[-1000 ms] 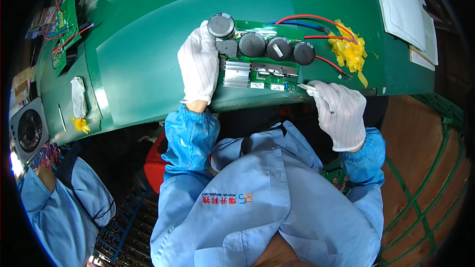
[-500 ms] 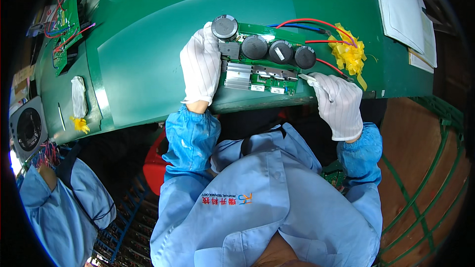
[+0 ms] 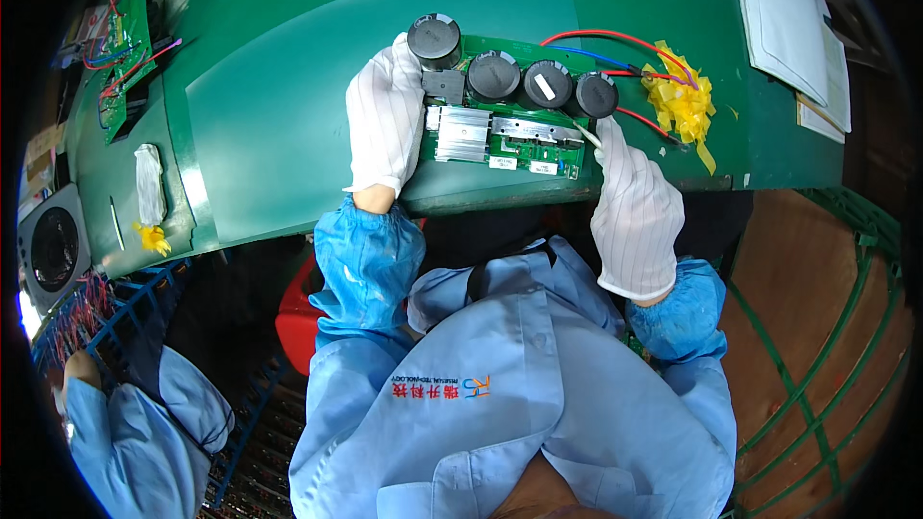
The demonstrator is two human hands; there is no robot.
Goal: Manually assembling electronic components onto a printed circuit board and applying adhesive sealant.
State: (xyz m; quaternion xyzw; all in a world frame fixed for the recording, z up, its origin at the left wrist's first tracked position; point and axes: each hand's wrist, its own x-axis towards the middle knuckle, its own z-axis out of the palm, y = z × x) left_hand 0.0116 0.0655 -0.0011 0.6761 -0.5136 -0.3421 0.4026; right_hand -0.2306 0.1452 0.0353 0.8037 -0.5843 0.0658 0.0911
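A green circuit board with several large black round capacitors and a silver finned heatsink is tilted up over the table's near edge. My left hand, in a white striped glove, is closed on its left end; the fingertips are hidden behind the tallest capacitor. At the board's right end my right hand, gloved too, pinches a thin, pale pointed tool. The tool's tip is by the heatsink's right end, just below the rightmost capacitor; its exact kind is unclear. Red wires and a blue wire run right from the board.
Yellow tape strips lie beside the wire ends. White papers are at the far right. Leftward are another wired board, a white rolled glove or cloth, a thin stick and a fan. A co-worker's sleeve shows lower left.
My right hand has moved left and turned more upright, bringing the pale tool up against the board's right end. My left hand and the board have shifted only slightly.
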